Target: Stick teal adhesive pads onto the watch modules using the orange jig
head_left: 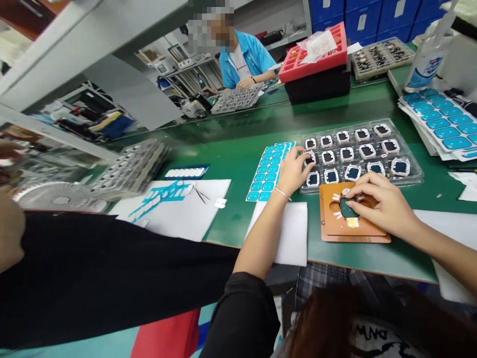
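My left hand [294, 171] reaches to the left column of a clear plastic tray [412, 161]. Its thumb and fingertips close around a white-framed black square part [309, 159] still in its pocket. Several similar parts fill the tray's rows. My right hand [382, 204] rests over an orange fixture plate [330, 228] in front of the tray. Thumb and forefinger pinch at a dark green plate [349, 209] lying in the fixture's middle; the fingers partly cover it. A yellow square piece [352, 223] and small white strips sit around it.
Left of the tray lies a sheet of blue stickers [265, 171]; more sticker sheets [447, 119] lie right, beside a clear bottle [427, 69]. White foam [294, 243] is at the front edge. A black-sleeved person [112, 278] is close left; a blue-shirted co-worker [246, 59] sits opposite.
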Available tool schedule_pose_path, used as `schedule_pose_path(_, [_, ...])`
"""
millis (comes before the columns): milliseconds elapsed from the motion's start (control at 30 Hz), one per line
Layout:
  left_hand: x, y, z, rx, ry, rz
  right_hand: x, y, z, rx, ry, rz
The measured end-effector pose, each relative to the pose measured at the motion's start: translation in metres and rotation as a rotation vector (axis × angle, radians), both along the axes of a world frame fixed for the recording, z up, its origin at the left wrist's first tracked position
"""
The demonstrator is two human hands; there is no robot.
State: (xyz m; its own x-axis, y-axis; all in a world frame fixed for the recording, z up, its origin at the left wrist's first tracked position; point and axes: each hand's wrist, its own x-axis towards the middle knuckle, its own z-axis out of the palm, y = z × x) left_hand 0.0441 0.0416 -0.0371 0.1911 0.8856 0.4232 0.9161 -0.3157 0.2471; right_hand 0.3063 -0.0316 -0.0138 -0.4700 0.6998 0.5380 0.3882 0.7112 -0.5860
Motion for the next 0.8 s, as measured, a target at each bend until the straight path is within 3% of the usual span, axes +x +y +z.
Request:
schedule_pose_path(133, [0.003, -0.008, 0.004, 0.192, -0.035, -0.070, 0.001, 0.000, 0.006, -0.006, 0.065, -0.026])
schedule_pose_path(300, [0.023, -0.033, 0.025, 0.449, -0.223, -0.298, 0.005, 0.004, 0.016, 0.042, 0.144, -0.053])
schedule_pose_path(433, [0.045, -0.056, 0.036, 0.454, -0.228, -0.379, 0.007, 0.008, 0.012, -0.169, 0.199, -0.079])
schedule_pose_path(533, [0.057, -0.067, 0.038, 0.430, -0.219, -0.418, 0.006, 0.009, 0.007, -0.309, 0.245, -0.016])
schedule_pose_path(800, [0.059, -0.077, 0.037, 0.287, -0.405, -0.493, 0.014, 0.002, 0.029, -0.170, 0.270, 0.100])
